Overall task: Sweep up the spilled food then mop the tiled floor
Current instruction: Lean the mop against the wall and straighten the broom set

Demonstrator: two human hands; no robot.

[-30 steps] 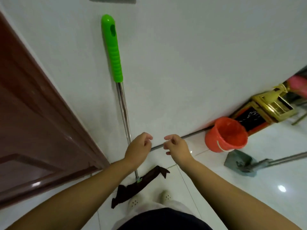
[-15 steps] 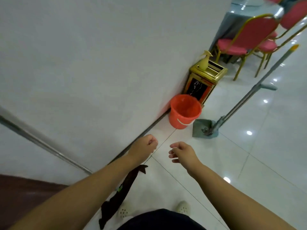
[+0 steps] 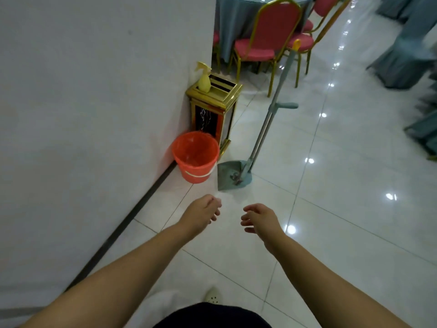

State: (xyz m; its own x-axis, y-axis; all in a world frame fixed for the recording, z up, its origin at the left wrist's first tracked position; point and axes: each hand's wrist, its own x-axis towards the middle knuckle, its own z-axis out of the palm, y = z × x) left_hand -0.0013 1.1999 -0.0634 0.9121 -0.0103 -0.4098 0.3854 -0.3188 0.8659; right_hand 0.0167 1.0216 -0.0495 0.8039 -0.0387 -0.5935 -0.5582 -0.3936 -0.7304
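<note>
A grey-green dustpan (image 3: 233, 175) stands on the white tiled floor (image 3: 343, 233), with its long handle (image 3: 272, 110) and a broom pole rising beside it. An orange bucket (image 3: 196, 157) sits against the wall just left of the dustpan. My left hand (image 3: 203, 213) is held out low in front of me, fingers loosely curled, holding nothing. My right hand (image 3: 259, 218) is beside it, fingers apart and empty. Both hands are short of the dustpan and touch nothing. The mop is out of view.
A gold bin (image 3: 214, 107) with a yellow spray bottle (image 3: 204, 79) on top stands behind the bucket by the white wall (image 3: 94, 102). Red chairs (image 3: 267, 36) and a draped table (image 3: 236, 17) are farther back. More draped tables (image 3: 411, 55) line the right side.
The view has swung right, away from the mop leaning by the door, toward the bucket and dustpan. My left hand let go of the mop pole; both hands now hang empty.
</note>
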